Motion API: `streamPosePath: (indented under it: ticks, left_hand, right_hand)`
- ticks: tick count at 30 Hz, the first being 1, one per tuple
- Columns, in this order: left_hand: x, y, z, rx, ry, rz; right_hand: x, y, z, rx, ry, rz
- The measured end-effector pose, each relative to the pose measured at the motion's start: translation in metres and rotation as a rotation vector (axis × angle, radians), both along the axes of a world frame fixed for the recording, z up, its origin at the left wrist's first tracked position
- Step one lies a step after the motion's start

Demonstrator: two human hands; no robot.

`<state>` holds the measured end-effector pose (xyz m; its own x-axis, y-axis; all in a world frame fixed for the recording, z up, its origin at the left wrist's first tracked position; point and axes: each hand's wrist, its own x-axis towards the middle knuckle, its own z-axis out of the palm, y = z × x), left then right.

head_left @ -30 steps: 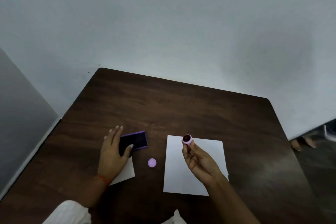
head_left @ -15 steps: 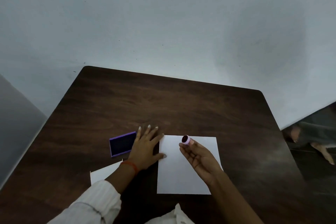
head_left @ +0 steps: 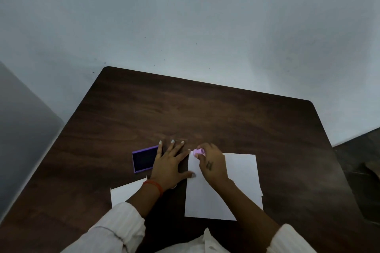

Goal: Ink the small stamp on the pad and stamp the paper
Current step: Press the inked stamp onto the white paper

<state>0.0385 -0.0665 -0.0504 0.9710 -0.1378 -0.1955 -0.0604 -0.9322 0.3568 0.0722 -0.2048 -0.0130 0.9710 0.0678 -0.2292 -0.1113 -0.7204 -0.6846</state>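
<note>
While the left hand (head_left: 168, 167) is lying flat and open, the right hand (head_left: 212, 163) is pinching the stamp (head_left: 199, 151) at the upper left corner of the paper (head_left: 240, 172).

Just below the middle of the frame, the left thumb is touching the left edge of the paper, and the fingers are spreading on the table (head_left: 185, 113). The stamp is looking tilted; whether it is touching the paper I cannot tell. The pad (head_left: 143, 160) is lying just left of the left hand, open, with a second sheet (head_left: 125, 192) below it.

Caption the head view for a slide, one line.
Right hand presses the small pink stamp onto the paper's corner; left hand steadies its edge.
</note>
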Motion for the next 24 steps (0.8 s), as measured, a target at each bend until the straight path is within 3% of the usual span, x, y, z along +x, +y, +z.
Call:
streamPosePath:
  ticks: [5,12,18,24]
  left_hand:
    - [0.000,0.001,-0.004,-0.008,-0.004,0.011]
    - [0.001,0.001,-0.005,-0.015,-0.002,0.012]
    - [0.001,0.001,-0.003,-0.014,0.007,0.009]
    - [0.001,0.001,-0.006,-0.023,0.003,0.012]
  right_hand:
    - [0.006,0.007,0.003,-0.288,0.048,0.197]
    - [0.008,0.014,0.003,-0.413,0.092,0.315]
    - [0.001,0.014,0.003,-0.534,-0.120,0.411]
    - [0.004,0.017,0.004,-0.544,-0.122,0.510]
